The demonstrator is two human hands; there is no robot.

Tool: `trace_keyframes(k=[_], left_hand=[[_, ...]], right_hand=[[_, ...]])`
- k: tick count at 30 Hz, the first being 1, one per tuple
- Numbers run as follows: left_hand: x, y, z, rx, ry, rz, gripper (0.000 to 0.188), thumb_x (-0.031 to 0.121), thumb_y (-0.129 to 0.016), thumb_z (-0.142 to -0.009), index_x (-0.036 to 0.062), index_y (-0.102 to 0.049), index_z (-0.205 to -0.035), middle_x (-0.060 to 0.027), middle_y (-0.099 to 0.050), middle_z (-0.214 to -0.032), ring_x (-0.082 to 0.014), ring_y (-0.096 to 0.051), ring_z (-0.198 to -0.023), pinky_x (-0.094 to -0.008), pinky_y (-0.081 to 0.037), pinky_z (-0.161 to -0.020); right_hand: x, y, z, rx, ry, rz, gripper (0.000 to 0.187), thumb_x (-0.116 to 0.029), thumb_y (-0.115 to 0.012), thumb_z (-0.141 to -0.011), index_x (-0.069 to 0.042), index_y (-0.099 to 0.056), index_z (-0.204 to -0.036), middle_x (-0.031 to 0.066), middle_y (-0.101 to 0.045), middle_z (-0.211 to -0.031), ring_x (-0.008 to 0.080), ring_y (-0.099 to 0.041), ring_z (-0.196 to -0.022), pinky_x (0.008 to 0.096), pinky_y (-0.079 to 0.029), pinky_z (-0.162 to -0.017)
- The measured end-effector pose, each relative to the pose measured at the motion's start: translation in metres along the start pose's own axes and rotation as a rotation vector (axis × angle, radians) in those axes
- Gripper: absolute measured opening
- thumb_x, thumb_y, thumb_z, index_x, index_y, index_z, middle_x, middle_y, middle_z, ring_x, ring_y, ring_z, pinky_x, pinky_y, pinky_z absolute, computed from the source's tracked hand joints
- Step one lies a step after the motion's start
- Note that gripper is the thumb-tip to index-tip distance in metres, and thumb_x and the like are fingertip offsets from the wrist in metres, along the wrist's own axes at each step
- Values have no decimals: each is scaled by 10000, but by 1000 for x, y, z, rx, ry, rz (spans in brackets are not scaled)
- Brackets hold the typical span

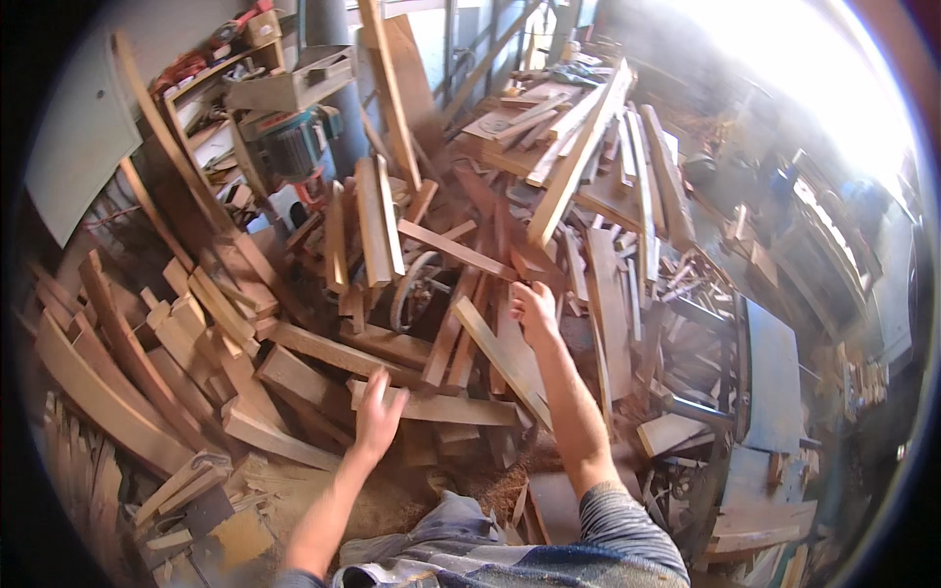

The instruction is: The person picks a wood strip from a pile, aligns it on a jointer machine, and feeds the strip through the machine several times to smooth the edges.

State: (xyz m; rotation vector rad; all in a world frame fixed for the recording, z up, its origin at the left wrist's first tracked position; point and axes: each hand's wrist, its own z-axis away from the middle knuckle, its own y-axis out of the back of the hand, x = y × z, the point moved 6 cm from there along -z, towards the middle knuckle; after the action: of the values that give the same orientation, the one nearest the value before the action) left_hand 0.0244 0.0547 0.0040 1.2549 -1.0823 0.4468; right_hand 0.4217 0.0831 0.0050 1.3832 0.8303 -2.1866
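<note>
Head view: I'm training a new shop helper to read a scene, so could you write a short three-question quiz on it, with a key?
1. True or false: in the picture, the left hand is higher than the right hand.
2. What is the right hand nearest to?
a) a motor
b) the end of a thin strip
c) the shirt
3. Fill in: a round, spoked ____ shows among the wood.

Key:
1. False; the right hand is higher.
2. b
3. wheel
</note>
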Motion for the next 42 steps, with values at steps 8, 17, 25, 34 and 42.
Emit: trace_keyframes(k=[8,17,25,34,42], left_hand=[[-146,139,497,310,1382,-222,461,213,-678,-957,-100,-597,-1285,-167,-680,-1214,-253,-676,-1024,-388,-521,-945],[-4,-58,760,1367,1811,62,431,274,-651,-907,-25,-655,-1218,-212,-709,-1140,-367,-686,-1023,-474,-525,-927],[52,-440,654,2081,2366,945,393,322,-631,-876,44,-719,-1140,-228,-737,-1106,-444,-699,-1044,-528,-533,-952],[9,-434,633,2507,2078,1034,405,366,-656,-873,11,-704,-1062,-258,-717,-1069,-435,-697,-1009,-503,-543,-881],[8,-362,652,2702,1903,765,401,363,-696,-886,-30,-641,-941,-186,-655,-817,-314,-663,-774,-468,-505,-715]], right_hand=[[305,-129,91,-606,-627,130,111,-141,-623,-929,-38,-634,-887,132,-620,-680,236,-564,-531,375,-448,-445],[405,-80,470,-1835,-715,1351,430,-114,-684,-983,5,-577,-1382,97,-704,-954,137,-623,-696,309,-500,-560],[450,-87,505,-3038,753,1692,437,-317,-718,-908,-41,-698,-1246,196,-755,-1089,363,-723,-1018,457,-556,-894],[534,-132,621,-3074,903,1549,449,-315,-712,-873,-9,-733,-1200,235,-760,-1077,337,-742,-1025,423,-563,-915],[566,-127,705,-3436,1302,1340,481,-304,-713,-844,-5,-716,-1221,216,-767,-1051,358,-736,-1022,433,-562,-920]])
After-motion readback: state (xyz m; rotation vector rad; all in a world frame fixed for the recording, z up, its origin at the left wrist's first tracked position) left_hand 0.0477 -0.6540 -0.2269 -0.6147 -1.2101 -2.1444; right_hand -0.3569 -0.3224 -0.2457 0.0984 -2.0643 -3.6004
